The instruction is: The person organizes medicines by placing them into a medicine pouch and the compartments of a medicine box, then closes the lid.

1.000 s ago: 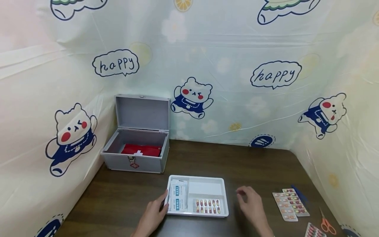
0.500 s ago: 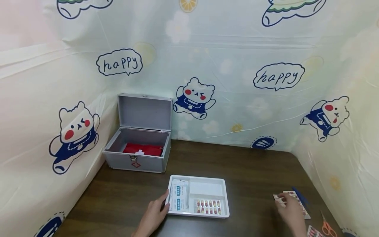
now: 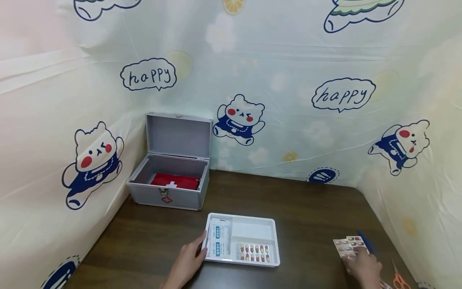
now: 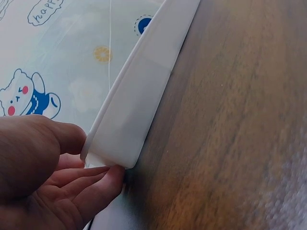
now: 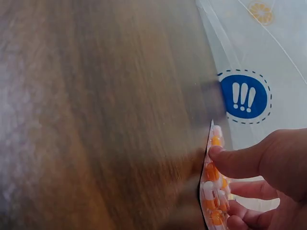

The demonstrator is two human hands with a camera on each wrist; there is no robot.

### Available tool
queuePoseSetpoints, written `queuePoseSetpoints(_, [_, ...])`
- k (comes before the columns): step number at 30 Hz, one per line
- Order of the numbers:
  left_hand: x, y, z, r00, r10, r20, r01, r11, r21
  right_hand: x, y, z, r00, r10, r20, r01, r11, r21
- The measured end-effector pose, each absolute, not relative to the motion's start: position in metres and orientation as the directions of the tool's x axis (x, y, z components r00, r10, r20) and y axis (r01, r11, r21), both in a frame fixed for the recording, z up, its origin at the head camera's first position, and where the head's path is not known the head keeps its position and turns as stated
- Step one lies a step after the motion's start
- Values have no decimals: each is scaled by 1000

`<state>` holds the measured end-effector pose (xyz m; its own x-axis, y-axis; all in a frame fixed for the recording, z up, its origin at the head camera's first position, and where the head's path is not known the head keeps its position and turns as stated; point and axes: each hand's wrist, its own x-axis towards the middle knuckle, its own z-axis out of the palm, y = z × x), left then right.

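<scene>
My left hand holds the left edge of a white plastic tray, thumb at the rim and fingers below it in the left wrist view. Inside the tray lie white packets with blue print and a capsule blister pack. On the right, my right hand pinches a blister pack of orange-and-clear capsules, its thumb on one side and fingers on the other. That pack lies partly under the hand, overlapping another blister pack of red-and-yellow capsules.
An open grey first-aid case with a red pouch inside stands at the back left. Orange-handled scissors lie at the right front. Beside the packs is a blue object. Printed sheeting surrounds the table.
My right hand has moved from beside the tray to the blister packs on the right, and its fingers have come down on them. The left hand stays at the tray.
</scene>
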<state>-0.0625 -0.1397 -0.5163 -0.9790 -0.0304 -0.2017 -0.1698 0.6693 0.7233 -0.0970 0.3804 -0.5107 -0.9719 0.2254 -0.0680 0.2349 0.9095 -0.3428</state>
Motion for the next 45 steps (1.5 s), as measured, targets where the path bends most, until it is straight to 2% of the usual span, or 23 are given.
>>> queuePoseSetpoints(7, [-61, -141, -519, -993, -14, -114, -93, 680, 727, -102, 381, -512, -972, 222, -72, 233, 906, -354])
queuePoseSetpoints(12, [-62, -142, -519, -988, -15, -156, -125, 678, 724, -103, 382, -513, -978, 194, -77, 209, 915, -346])
queuePoseSetpoints(17, [-62, -142, -519, -989, -21, -146, -121, 682, 721, -104, 381, -514, -983, 175, -58, 185, 926, -329])
queuePoseSetpoints(26, [-61, -141, -519, -991, 3, -137, -99, 672, 734, -91, 371, -520, -934, 358, 12, 323, 858, -399])
queuePoseSetpoints(29, [-61, -140, -520, -992, 5, -130, -93, 668, 739, -90, 368, -519, -924, 379, 46, 325, 844, -427])
queuePoseSetpoints(36, [-62, -140, -518, -988, -5, -156, -119, 670, 733, -90, 363, -516, -943, 320, 92, 227, 821, -524])
queuePoseSetpoints(45, [-62, -140, -516, -989, -18, -149, -120, 691, 713, -90, 347, -504, -971, 235, 48, 160, 783, -602])
